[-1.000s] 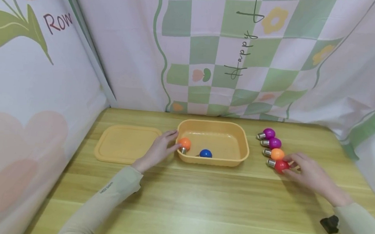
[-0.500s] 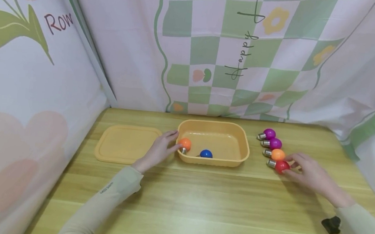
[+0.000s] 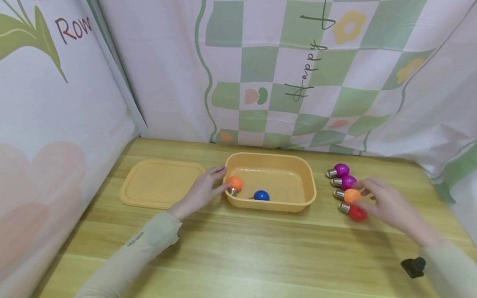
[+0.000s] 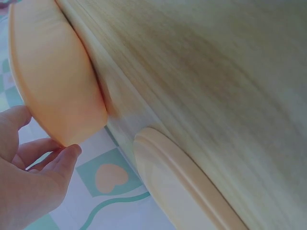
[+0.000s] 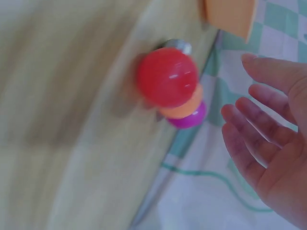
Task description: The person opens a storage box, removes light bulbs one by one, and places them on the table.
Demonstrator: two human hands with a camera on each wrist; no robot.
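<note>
At the left end of a yellow plastic box (image 3: 268, 204), my left hand (image 3: 202, 189) holds the rim with thumb and fingertips; the left wrist view shows them on the box wall (image 4: 62, 72). An orange light bulb (image 3: 234, 183) and a blue light bulb (image 3: 262, 195) lie inside. To the right, my right hand (image 3: 388, 207) hovers, fingers loosely bent and grasping nothing, over a row of bulbs: a red bulb (image 3: 357, 213) nearest me, an orange bulb (image 3: 351, 196), then two purple bulbs (image 3: 348, 182). The right wrist view shows the hand (image 5: 268, 129) apart from the red bulb (image 5: 168, 77).
A flat yellow lid (image 3: 163, 185) lies left of the box on the wooden table (image 3: 228, 261). Printed white and green cloth (image 3: 258, 65) hangs behind the table and along its sides. A small black device (image 3: 413, 267) sits at the right wrist.
My right hand has come off the red bulb, rising and shifting slightly left and away from me. The bulbs stay in their row. The left hand keeps its place at the box.
</note>
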